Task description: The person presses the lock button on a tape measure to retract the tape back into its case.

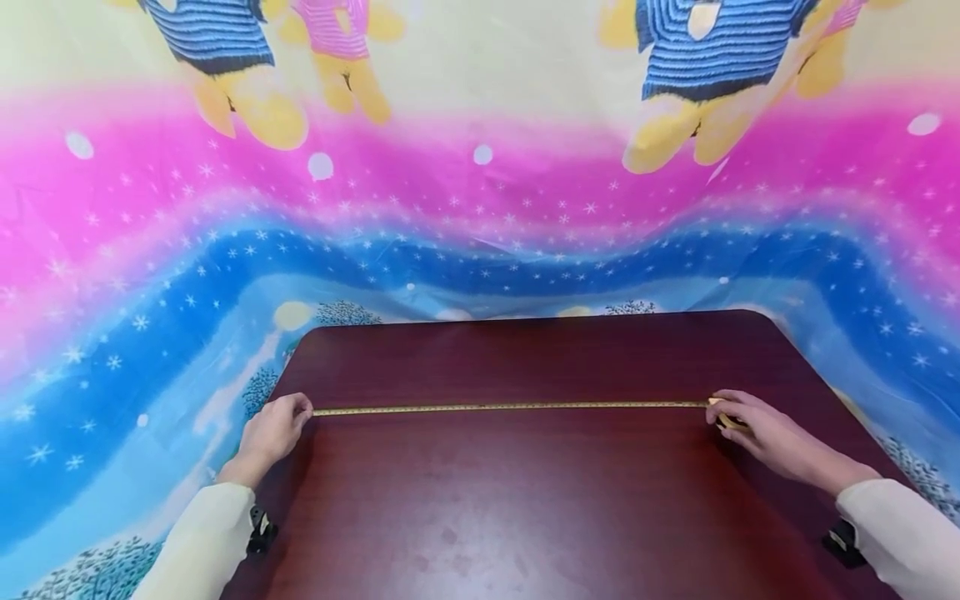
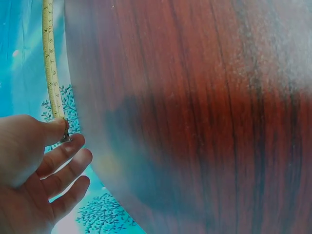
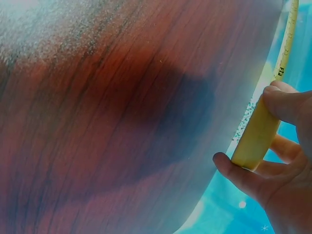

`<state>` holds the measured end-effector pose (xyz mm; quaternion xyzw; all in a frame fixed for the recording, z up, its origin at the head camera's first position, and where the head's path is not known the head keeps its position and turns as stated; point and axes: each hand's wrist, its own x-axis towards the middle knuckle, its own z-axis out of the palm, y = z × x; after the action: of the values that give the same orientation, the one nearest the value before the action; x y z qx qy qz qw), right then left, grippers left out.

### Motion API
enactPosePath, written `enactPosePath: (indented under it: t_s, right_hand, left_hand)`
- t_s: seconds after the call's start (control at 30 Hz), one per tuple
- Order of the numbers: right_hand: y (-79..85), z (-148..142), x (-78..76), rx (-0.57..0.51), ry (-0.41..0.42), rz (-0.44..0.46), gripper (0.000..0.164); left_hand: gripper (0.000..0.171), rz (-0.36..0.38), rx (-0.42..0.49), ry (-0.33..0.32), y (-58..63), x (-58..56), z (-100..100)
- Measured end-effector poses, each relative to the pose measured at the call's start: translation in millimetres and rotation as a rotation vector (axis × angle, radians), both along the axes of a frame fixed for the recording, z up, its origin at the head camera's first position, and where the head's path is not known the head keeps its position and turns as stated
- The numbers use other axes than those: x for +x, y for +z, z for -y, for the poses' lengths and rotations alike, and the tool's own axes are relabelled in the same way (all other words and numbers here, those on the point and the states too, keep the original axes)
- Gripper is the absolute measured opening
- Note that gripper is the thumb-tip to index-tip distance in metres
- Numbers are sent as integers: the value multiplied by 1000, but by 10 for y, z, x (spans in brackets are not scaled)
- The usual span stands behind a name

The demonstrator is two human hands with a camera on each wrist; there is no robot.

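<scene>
A yellow tape measure blade (image 1: 510, 407) stretches nearly level between my two hands over the dark red-brown table. At the left, my left hand (image 1: 272, 435) pinches the blade's end between thumb and forefinger. The left wrist view shows the metal end hook (image 2: 65, 135) at those fingertips, the other fingers spread loosely below. My right hand (image 1: 768, 437) grips the yellow tape measure case (image 3: 256, 131), thumb at the blade's mouth and fingers around the lower end. Both hands cast shadows on the tabletop.
The table (image 1: 480, 500) has rounded far corners and a glossy wood-grain top. Behind it and at both sides hangs a patterned cloth (image 1: 480, 183) in pink, blue and cream with bears and snowflakes. White sleeves cover both forearms, with a black wrist device (image 1: 260, 530) under the left.
</scene>
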<state>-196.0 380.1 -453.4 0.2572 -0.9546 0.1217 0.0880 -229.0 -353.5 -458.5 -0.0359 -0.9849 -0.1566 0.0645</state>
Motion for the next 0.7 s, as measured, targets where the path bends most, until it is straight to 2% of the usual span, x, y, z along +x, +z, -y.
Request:
enactPosePath:
  t_s: [0.17, 0.33, 0.57, 0.7]
  right_hand:
    - [-6, 24, -7, 0, -9, -17, 27]
    - [-12, 41, 9, 7, -30, 82, 24]
    - [-2, 23, -22, 3, -30, 108, 29]
    - [19, 6, -37, -1, -41, 169, 35]
  left_hand:
    - [11, -1, 0, -3, 10, -4, 13]
    - [12, 31, -11, 3, -4, 18, 29]
    - [12, 15, -13, 4, -5, 12, 68]
    - [12, 34, -17, 8, -1, 5, 78]
